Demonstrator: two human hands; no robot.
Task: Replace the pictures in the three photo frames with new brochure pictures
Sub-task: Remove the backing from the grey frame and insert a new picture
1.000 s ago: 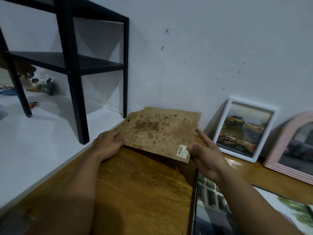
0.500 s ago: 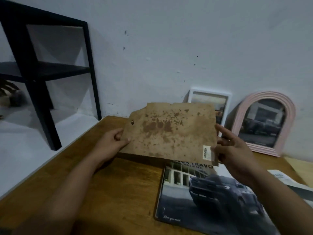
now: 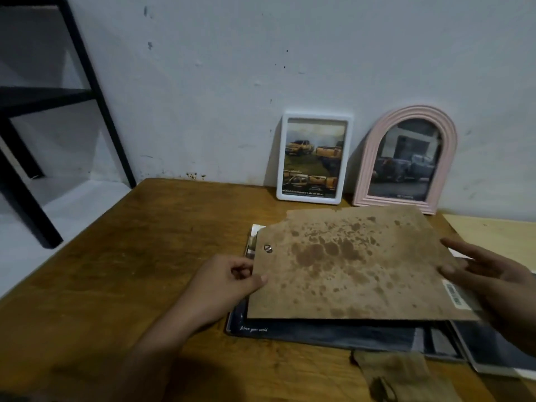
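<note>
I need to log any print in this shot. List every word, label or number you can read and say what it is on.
"Move your world": white script on the dark brochure under the stained brown board.
Barcode sticker on the board's right edge: digits too small to read.
Caption lines in the white frame: blurred, unreadable.
Small line at the bottom of the pink arched frame: unreadable.

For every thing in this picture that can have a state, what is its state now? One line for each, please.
Stained brown backing board: held flat above the brochure, face down.
Left hand: grips the board's left edge.
Right hand: fingers straight at the board's right edge.
White rectangular photo frame: upright against the wall, picture inside.
Pink arched photo frame: upright, picture inside.
Dark car brochure: lying flat on the wooden table.
</note>
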